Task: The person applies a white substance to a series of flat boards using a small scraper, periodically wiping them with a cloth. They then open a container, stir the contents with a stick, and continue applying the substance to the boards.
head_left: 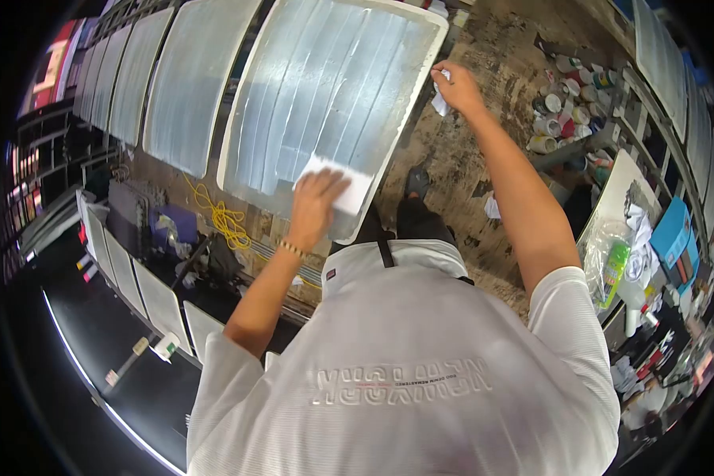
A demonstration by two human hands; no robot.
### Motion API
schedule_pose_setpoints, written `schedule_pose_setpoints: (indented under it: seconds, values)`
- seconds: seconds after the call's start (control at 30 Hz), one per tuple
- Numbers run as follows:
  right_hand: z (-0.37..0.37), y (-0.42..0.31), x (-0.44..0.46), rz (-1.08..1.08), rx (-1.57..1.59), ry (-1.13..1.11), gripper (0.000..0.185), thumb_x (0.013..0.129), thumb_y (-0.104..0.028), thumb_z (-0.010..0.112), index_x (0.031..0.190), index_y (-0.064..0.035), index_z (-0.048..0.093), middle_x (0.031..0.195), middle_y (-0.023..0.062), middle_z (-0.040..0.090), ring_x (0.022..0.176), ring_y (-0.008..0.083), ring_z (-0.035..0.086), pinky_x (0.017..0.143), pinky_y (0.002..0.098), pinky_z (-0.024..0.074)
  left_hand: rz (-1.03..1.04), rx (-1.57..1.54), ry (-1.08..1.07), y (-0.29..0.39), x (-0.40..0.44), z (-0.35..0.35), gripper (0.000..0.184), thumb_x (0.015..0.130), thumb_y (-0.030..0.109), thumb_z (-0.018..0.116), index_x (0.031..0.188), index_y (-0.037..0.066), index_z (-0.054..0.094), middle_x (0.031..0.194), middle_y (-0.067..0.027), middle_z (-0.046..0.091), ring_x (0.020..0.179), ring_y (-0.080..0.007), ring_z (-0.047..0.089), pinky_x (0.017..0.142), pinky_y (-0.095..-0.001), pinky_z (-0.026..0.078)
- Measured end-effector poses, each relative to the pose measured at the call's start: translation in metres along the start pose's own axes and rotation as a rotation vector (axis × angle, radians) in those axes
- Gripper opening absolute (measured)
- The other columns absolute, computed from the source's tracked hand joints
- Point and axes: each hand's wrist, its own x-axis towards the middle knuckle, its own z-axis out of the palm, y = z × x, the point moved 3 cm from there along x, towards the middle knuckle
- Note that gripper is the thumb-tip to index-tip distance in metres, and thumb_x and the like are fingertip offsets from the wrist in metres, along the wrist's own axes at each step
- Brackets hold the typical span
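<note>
In front of me lies a large pale board point(333, 71) with rounded corners, its surface marked by long glossy grey-blue streaks. My left hand point(317, 206), a beaded bracelet at its wrist, rests with fingers stretched out over a white sheet point(353, 190). That sheet lies on the board's near end; whether it is paper or cloth I cannot tell. Beyond the board's right edge, my right hand point(458, 89) has its fingers closed on a crumpled white wipe point(441, 101), which hangs down below them.
More pale boards point(194, 71) line up to the left. A yellow cord point(226, 222) lies coiled beneath them. Several used containers point(567, 103) are heaped on the stained floor point(492, 159) at right. A side table carries a blue box point(674, 238) and a green packet point(613, 270).
</note>
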Motion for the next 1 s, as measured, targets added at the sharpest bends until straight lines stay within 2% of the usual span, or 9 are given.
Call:
schedule_pose_setpoints:
  seconds: [0.2, 0.3, 0.37, 0.43, 0.47, 0.53, 0.7, 0.77, 1.0]
  values:
    - [-0.007, -0.012, 0.002, -0.045, -0.064, 0.012, 0.029, 0.090, -0.033, 0.065, 0.108, -0.0104, 0.073, 0.100, 0.0205, 0.074, 0.097, 0.0392, 0.070, 0.085, 0.0452, 0.0536, -0.111, -0.076, -0.122, 0.007, -0.092, -0.024, 0.055, 0.067, -0.011, 0.059, 0.116, 0.009, 0.072, 0.122, -0.0099, 0.069, 0.120, -0.0333, 0.060, 0.108, -0.0486, 0.043]
    - [-0.010, -0.022, -0.004, -0.150, -0.015, 0.045, 0.031, 0.091, -0.033, 0.067, 0.106, -0.0065, 0.073, 0.094, 0.0204, 0.073, 0.091, 0.0352, 0.070, 0.082, 0.0432, 0.0535, -0.197, -0.303, 0.028, -0.018, -0.091, -0.048, 0.058, 0.066, -0.010, 0.060, 0.118, 0.011, 0.073, 0.117, -0.0113, 0.072, 0.114, -0.0376, 0.064, 0.106, -0.0449, 0.046]
    - [-0.004, -0.035, -0.014, -0.222, 0.022, 0.051, 0.033, 0.093, -0.034, 0.068, 0.104, -0.0034, 0.072, 0.090, 0.0197, 0.073, 0.086, 0.0305, 0.071, 0.080, 0.0413, 0.0533, -0.331, -0.432, 0.139, -0.027, -0.078, -0.067, 0.047, 0.077, -0.011, 0.060, 0.120, 0.005, 0.072, 0.113, -0.0131, 0.075, 0.111, -0.0364, 0.068, 0.106, -0.0413, 0.048]
    - [-0.001, -0.053, -0.029, -0.200, 0.064, 0.038, 0.035, 0.093, -0.033, 0.069, 0.104, -0.0004, 0.072, 0.091, 0.0188, 0.073, 0.089, 0.0262, 0.070, 0.083, 0.0392, 0.0520, -0.868, -1.249, 0.431, -0.057, -0.075, -0.065, 0.033, 0.092, -0.006, 0.060, 0.124, -0.002, 0.066, 0.124, -0.0142, 0.071, 0.118, -0.0304, 0.066, 0.110, -0.0421, 0.046]
    - [0.004, -0.062, -0.036, -0.219, 0.076, 0.020, 0.035, 0.093, -0.033, 0.069, 0.104, 0.0001, 0.072, 0.093, 0.0184, 0.073, 0.090, 0.0260, 0.069, 0.084, 0.0383, 0.0513, -0.863, -1.253, 0.474, -0.065, -0.072, -0.063, 0.033, 0.092, -0.006, 0.060, 0.124, -0.002, 0.066, 0.124, -0.0142, 0.071, 0.118, -0.0304, 0.066, 0.110, -0.0421, 0.046]
    - [0.012, -0.078, -0.052, -0.247, 0.075, -0.027, 0.034, 0.094, -0.031, 0.068, 0.104, 0.0006, 0.072, 0.095, 0.0167, 0.074, 0.092, 0.0242, 0.068, 0.086, 0.0361, 0.0502, -0.615, -1.870, 0.774, -0.080, -0.067, -0.051, 0.034, 0.101, 0.002, 0.058, 0.135, -0.004, 0.056, 0.134, -0.0143, 0.064, 0.125, -0.0288, 0.061, 0.113, -0.0452, 0.045]
    - [0.050, -0.088, -0.085, -0.318, 0.111, -0.126, 0.025, 0.098, -0.023, 0.068, 0.107, -0.0004, 0.071, 0.096, 0.0078, 0.073, 0.088, 0.0148, 0.062, 0.081, 0.0319, 0.0515, -0.412, -2.234, 0.951, -0.104, -0.101, -0.028, 0.035, 0.100, 0.006, 0.062, 0.133, -0.002, 0.056, 0.135, -0.0135, 0.062, 0.126, -0.0285, 0.060, 0.111, -0.0483, 0.047]
    - [0.076, -0.083, -0.098, -0.217, 0.217, -0.232, 0.026, 0.099, -0.024, 0.067, 0.109, -0.0007, 0.071, 0.097, 0.0077, 0.071, 0.092, 0.0153, 0.063, 0.081, 0.0319, 0.0525, -0.231, -2.299, 1.068, -0.115, -0.142, -0.025, 0.034, 0.100, 0.007, 0.062, 0.132, -0.001, 0.056, 0.134, -0.0129, 0.063, 0.126, -0.0290, 0.061, 0.110, -0.0479, 0.048]
    - [0.159, -0.134, -0.205, -0.412, 0.021, -0.538, 0.027, 0.100, -0.028, 0.068, 0.099, -0.0007, 0.070, 0.098, 0.0061, 0.070, 0.092, 0.0132, 0.058, 0.087, 0.0305, 0.0471, -0.353, -2.021, 1.676, -0.091, -0.394, -0.043, 0.037, 0.100, 0.009, 0.063, 0.134, -0.002, 0.055, 0.132, -0.0136, 0.064, 0.124, -0.0283, 0.063, 0.109, -0.0460, 0.049]
